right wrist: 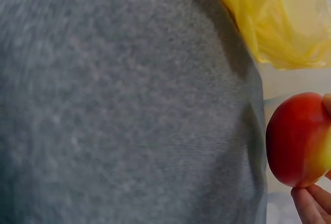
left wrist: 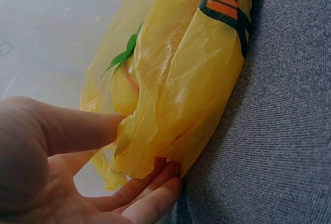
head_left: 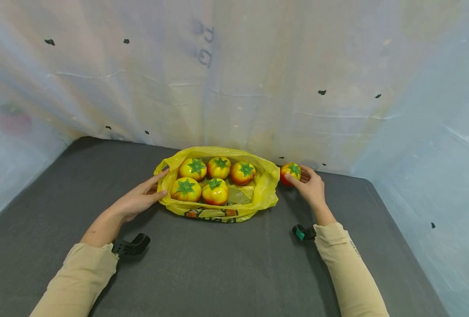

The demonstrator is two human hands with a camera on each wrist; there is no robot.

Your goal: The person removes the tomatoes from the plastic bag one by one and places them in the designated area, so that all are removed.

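A yellow plastic bag (head_left: 267, 187) lies on the dark table with its mouth spread wide. Several yellow-red tomatoes with green star-shaped tops, such as one front-left tomato (head_left: 185, 189), sit inside it. My left hand (head_left: 136, 201) holds the bag's left edge; in the left wrist view the thumb presses the plastic (left wrist: 181, 89) and the other fingers go partly behind it. Just right of the bag, my right hand (head_left: 313, 188) grips one more tomato (head_left: 288, 169) between thumb and fingers. The right wrist view shows this tomato's red side (right wrist: 295, 141), with only fingertips at the frame's edge.
The dark grey cloth-covered table (head_left: 226, 264) stretches in front of the bag. Behind it hangs a pale sheet (head_left: 258, 88) with small dark marks, and another light sheet (head_left: 436, 176) closes the right side. Black straps (head_left: 129, 246) circle both wrists.
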